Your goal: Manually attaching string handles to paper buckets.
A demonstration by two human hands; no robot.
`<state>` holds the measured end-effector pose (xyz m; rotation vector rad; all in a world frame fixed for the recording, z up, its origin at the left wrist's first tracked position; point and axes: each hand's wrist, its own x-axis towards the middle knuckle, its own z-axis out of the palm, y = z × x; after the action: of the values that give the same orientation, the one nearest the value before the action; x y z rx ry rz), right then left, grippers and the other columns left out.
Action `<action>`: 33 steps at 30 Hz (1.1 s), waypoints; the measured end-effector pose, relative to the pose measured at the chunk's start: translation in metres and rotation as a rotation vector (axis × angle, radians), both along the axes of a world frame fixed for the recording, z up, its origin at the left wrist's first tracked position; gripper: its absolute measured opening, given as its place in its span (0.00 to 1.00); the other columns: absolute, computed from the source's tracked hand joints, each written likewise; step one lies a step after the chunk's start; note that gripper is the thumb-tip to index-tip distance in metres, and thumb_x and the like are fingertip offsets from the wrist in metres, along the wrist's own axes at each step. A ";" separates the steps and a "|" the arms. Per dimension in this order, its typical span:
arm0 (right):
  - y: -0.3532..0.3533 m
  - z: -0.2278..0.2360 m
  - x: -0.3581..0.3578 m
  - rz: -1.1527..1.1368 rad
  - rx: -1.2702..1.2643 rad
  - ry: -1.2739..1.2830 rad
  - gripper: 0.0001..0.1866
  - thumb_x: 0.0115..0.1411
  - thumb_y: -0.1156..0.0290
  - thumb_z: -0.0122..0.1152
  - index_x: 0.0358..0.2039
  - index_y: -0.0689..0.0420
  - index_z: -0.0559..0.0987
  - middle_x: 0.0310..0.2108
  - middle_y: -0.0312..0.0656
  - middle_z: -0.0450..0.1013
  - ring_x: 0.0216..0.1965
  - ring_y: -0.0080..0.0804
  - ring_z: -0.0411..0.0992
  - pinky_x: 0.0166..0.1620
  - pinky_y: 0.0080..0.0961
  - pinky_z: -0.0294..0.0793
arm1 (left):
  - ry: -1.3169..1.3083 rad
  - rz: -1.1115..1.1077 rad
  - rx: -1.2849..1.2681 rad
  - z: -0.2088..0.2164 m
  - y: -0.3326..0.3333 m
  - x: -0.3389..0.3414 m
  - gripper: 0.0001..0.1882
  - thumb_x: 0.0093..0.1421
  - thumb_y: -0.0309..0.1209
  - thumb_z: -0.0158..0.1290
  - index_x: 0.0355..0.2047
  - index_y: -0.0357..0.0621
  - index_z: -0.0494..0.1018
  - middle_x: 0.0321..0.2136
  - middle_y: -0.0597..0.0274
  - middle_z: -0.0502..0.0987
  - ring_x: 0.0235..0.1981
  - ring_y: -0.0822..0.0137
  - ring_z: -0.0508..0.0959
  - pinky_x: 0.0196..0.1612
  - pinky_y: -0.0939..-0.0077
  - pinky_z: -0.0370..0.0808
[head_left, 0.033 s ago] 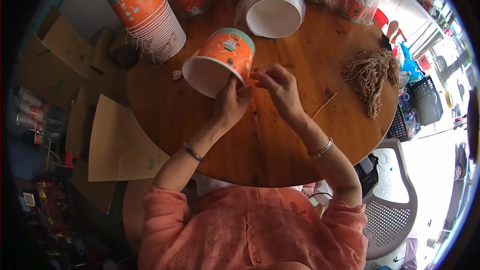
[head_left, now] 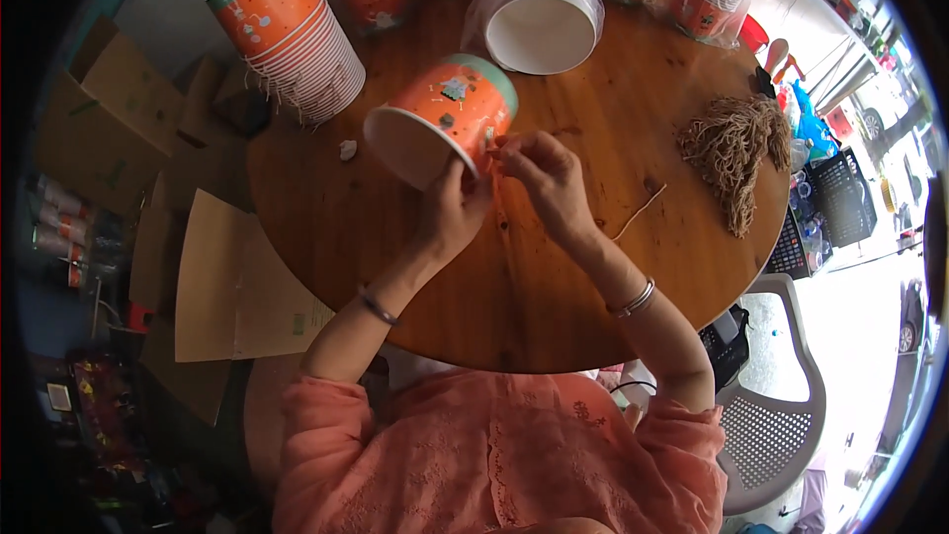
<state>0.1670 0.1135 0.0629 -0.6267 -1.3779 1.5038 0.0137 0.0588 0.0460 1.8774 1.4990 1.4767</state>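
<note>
An orange paper bucket with a green band (head_left: pixel 447 111) lies on its side on the round wooden table (head_left: pixel 514 287), its white inside facing left. My left hand (head_left: pixel 453 210) grips the bucket's lower wall near the rim. My right hand (head_left: pixel 542 170) pinches a thin tan string (head_left: pixel 494 150) against the bucket's side. A loose piece of the same string (head_left: pixel 641 210) lies on the table to the right of my right hand.
A bundle of tan strings (head_left: pixel 736 143) lies at the table's right. Stacks of orange buckets (head_left: pixel 292 35) stand at the back left, a wrapped white stack (head_left: pixel 539 15) behind. Flat cardboard (head_left: pixel 222 282) lies on the floor left; a grey chair (head_left: pixel 781 415) stands right.
</note>
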 end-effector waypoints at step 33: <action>-0.033 -0.004 -0.012 -0.178 0.293 -0.135 0.05 0.59 0.83 0.59 0.35 0.63 0.75 0.48 0.43 0.68 0.47 0.27 0.69 0.52 0.25 0.69 | -0.099 -0.116 -0.144 0.001 -0.027 -0.014 0.17 0.59 0.23 0.56 0.49 0.34 0.69 0.35 0.52 0.79 0.36 0.60 0.82 0.38 0.73 0.78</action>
<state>0.1555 0.0805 0.0594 -0.6544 -1.5661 1.1086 -0.0004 0.0313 0.0471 1.7503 1.3884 1.3513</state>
